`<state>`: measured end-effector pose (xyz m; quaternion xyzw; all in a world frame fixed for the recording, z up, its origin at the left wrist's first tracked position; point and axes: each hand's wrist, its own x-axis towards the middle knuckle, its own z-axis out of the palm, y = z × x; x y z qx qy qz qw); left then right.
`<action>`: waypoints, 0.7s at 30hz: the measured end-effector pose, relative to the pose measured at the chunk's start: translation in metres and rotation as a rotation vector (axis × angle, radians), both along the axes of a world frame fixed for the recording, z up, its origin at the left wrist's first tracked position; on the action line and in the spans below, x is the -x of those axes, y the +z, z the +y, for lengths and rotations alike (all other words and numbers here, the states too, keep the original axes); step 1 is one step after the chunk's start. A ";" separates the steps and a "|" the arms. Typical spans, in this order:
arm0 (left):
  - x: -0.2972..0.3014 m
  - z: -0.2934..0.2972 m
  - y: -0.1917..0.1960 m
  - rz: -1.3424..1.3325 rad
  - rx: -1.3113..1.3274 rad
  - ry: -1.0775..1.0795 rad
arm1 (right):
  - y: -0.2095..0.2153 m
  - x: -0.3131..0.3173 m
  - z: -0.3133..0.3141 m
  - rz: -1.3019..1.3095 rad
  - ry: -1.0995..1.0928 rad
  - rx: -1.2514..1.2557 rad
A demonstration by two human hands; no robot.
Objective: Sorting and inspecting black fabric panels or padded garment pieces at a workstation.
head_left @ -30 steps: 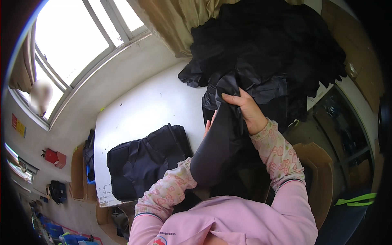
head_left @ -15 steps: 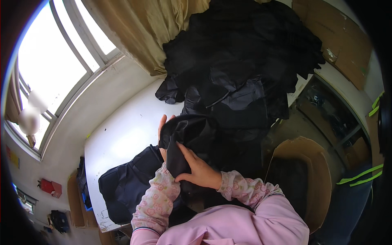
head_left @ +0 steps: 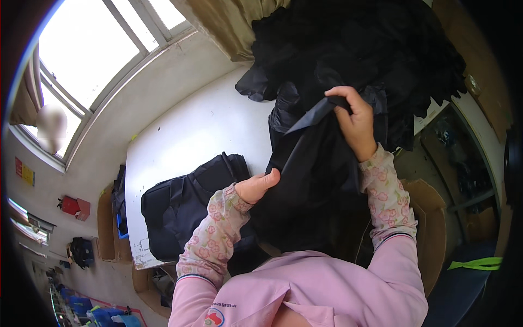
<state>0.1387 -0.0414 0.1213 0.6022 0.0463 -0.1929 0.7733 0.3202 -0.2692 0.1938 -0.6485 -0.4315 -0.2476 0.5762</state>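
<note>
A person in a pink top with flowered cuffs works a black garment [head_left: 321, 180] at a white table [head_left: 201, 131], seen from above. The right hand [head_left: 354, 122], at about one o'clock from the picture's middle, is closed on an upper edge of the garment, fingers curled over a flat grey-black flap that it lifts clear of the rest. The left hand [head_left: 259, 185], near the middle and toward seven o'clock from the right hand, grips the garment's near left edge, thumb pressed along the cloth and the fingers hidden behind it. Between the two hands the cloth is drawn into a slanting fold, and its lower part hangs down toward the person's body at six o'clock. Behind it, at twelve o'clock, a big heap of black clothing [head_left: 370, 49] covers the far end of the table, touching the held piece. At nine o'clock from the left hand a folded dark stack [head_left: 185, 207] lies on the table near its front edge. A window [head_left: 92, 54] stands at ten o'clock.
</note>
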 end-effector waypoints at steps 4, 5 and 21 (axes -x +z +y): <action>0.004 0.003 0.005 -0.316 0.394 -0.137 | -0.048 -0.018 0.011 -0.102 0.149 1.201; 0.002 0.008 0.006 -0.321 0.394 -0.137 | -0.050 -0.030 0.000 0.099 0.217 1.463; 0.002 0.003 0.057 -0.260 0.375 0.596 | 0.006 0.075 0.020 0.006 0.184 0.425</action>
